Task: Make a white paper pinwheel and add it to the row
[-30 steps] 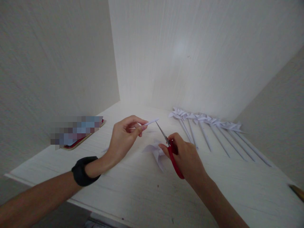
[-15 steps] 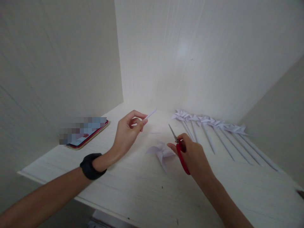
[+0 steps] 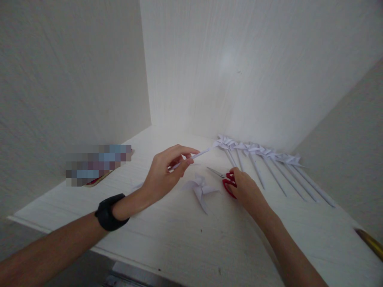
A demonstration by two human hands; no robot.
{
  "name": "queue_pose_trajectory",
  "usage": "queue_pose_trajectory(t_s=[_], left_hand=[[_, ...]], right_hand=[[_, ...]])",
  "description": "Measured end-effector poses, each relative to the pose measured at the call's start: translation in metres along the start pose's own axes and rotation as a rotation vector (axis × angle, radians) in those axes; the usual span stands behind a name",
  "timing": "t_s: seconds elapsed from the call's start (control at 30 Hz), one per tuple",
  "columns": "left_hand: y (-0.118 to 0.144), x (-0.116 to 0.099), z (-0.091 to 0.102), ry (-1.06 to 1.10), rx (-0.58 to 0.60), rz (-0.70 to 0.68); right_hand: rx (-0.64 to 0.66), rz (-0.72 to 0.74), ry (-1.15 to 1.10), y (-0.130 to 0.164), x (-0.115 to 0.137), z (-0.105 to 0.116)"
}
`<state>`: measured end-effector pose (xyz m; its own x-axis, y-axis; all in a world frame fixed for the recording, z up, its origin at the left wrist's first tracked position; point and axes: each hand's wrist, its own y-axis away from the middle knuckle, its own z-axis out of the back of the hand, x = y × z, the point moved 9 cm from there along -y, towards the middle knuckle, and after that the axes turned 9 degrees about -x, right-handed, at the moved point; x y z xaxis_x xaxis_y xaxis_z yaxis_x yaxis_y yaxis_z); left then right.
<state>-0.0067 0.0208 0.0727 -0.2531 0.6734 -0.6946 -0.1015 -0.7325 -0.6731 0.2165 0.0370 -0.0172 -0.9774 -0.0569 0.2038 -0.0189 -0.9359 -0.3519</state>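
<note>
1. Room: white wood-grain alcove, back wall (image 3: pixel 254 67) and left wall (image 3: pixel 68 79) meet in a corner; side panel on the right.
2. Surface (image 3: pixel 167 235): white wood-grain top that carries everything, front edge near the camera.
3. Row of finished paper pinwheels (image 3: pixel 263 159) on rolled sticks, lying side by side at right, heads toward the back wall, sticks running toward the front right.
4. Phone (image 3: pixel 98 165) (blurred) far left, well apart from the hands.
5. Left hand (image 3: pixel 164 169) raised over the surface, pinching a rolled paper stick (image 3: pixel 194 155) between thumb and fingers; long axis runs up and right, its far tip close to the nearest pinwheel head.
6. Right hand (image 3: pixel 243 187) down at the surface, fingers on the red handles of the scissors (image 3: pixel 223 179); blades closed, pointing left; whether grasped or just released, cannot tell.
7. Loose paper pinwheel head (image 3: pixel 200 189) flat between the two hands, just left of the scissors, below the stick (left hand nearer to it).
</note>
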Motion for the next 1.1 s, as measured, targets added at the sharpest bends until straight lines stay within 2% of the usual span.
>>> queue_pose_trajectory(t_s=[0.1, 0.3, 0.43, 0.5, 0.6, 0.77, 0.97, 1.1], left_hand=[[0.004, -0.005, -0.005, -0.022, 0.041, -0.055], [0.006, -0.006, -0.008, -0.043, 0.064, -0.076], [0.001, 0.0, -0.009, -0.099, 0.075, -0.048], [-0.001, 0.005, -0.01, -0.132, 0.077, -0.028], [-0.002, 0.013, -0.012, -0.134, 0.083, -0.013], [-0.001, 0.022, -0.016, -0.111, 0.096, 0.003], [0.0, 0.022, -0.02, -0.132, 0.128, 0.013], [0.0, 0.023, -0.022, -0.116, 0.143, 0.037]], right_hand=[[0.01, 0.075, -0.005, -0.001, 0.007, -0.005], [0.038, 0.128, -0.037, 0.003, 0.014, -0.008], [-0.104, 0.108, -0.168, -0.001, 0.023, 0.014], [-0.18, 0.148, -0.283, -0.001, 0.036, 0.028], [-0.19, 0.211, -0.392, 0.004, 0.058, 0.037], [-0.127, 0.262, -0.383, 0.012, 0.079, 0.025], [-0.032, 0.26, -0.366, 0.012, 0.081, 0.003], [-0.06, 0.264, -0.396, 0.012, 0.081, 0.004]])
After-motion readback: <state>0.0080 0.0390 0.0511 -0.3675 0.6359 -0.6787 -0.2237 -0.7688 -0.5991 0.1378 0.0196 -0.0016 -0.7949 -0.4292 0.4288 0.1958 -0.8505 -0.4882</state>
